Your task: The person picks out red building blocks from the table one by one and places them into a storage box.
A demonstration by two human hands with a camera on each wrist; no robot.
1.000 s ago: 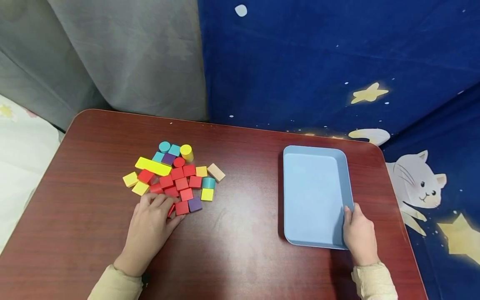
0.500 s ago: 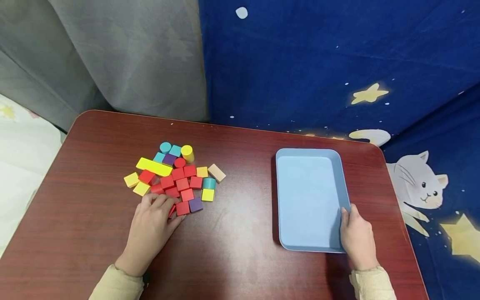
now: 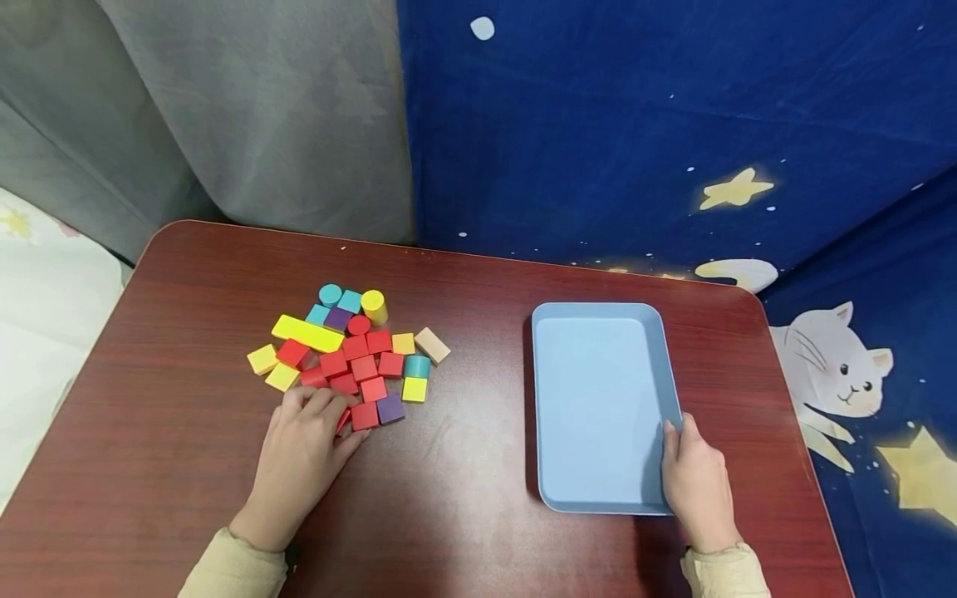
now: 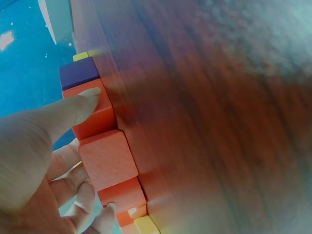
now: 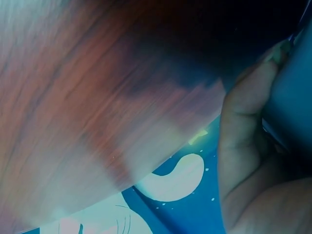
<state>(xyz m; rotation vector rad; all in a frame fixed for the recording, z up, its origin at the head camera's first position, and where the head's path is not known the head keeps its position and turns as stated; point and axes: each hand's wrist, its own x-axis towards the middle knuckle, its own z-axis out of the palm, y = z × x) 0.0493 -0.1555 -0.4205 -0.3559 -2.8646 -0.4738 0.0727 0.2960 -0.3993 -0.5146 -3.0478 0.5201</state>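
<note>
My left hand rests against the near edge of a cluster of coloured blocks. In the left wrist view its thumb touches a red cube beside a purple cube. The other fingers bend loosely behind neighbouring red blocks, one fingertip at a red curved block. My right hand grips a light blue rectangular tray by its near right side, thumb over the rim. Nothing lies in the tray. In the right wrist view the fingers curl at the tray's dark blue side.
Red cubes fill the cluster's middle. A long yellow block, a yellow cylinder, a turquoise cylinder and a plain wooden block lie around them. The brown table ends at grey and blue curtains.
My right hand has moved the tray steadily left and slightly nearer to me, toward the blocks. The left hand and the blocks stay in place.
</note>
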